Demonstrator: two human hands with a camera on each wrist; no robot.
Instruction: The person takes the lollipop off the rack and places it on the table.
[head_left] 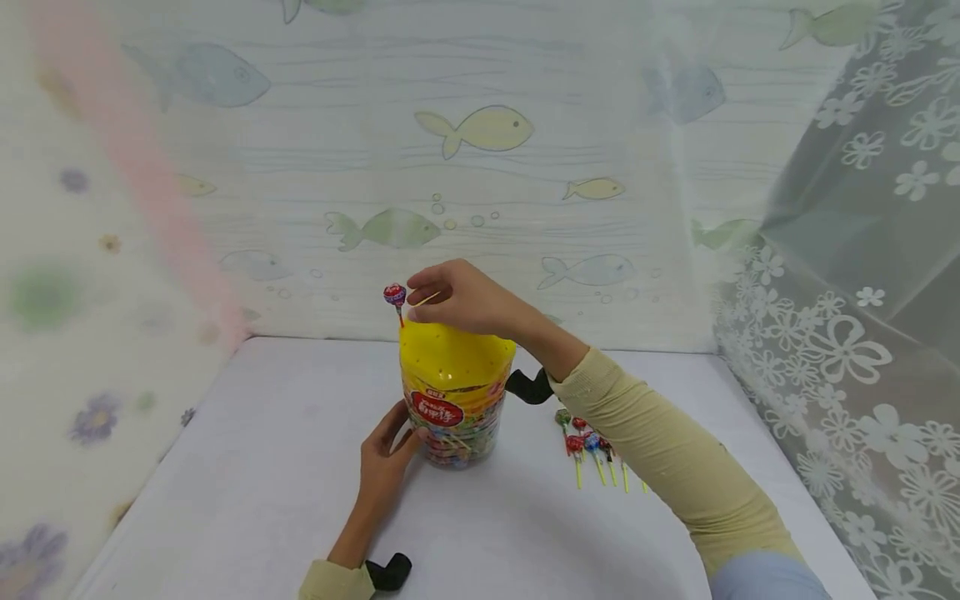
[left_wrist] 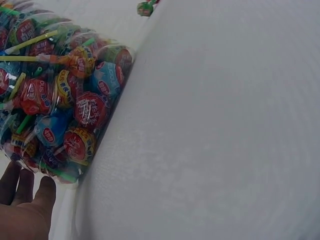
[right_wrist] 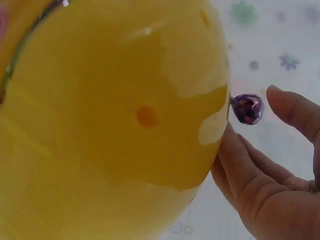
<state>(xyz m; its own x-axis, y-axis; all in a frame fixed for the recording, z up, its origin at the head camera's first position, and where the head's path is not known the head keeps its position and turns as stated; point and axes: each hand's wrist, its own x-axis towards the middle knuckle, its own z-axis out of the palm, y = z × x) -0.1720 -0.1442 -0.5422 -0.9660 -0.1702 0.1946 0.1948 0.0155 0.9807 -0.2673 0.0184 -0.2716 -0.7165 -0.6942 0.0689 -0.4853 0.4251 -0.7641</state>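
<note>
A clear plastic jar [head_left: 465, 437] full of wrapped lollipops stands on the white table, topped by a yellow lid [head_left: 450, 354] with small holes. One lollipop [head_left: 394, 294] in a red and purple wrapper stands upright at the lid's left edge, its stick down at the lid. Beside it is my right hand [head_left: 468, 296], thumb and fingers apart; the right wrist view shows a gap between the thumb and the lollipop's head [right_wrist: 248, 109]. My left hand [head_left: 384, 467] touches the jar's lower left side, with fingertips [left_wrist: 46, 187] against its bottom edge in the left wrist view.
Several loose lollipops [head_left: 592, 443] lie on the table [head_left: 300, 467] to the right of the jar, partly behind my right forearm. A fish-patterned curtain [head_left: 480, 167] hangs behind the table, and a lace-like flowered sheet [head_left: 847, 358] hangs at the right.
</note>
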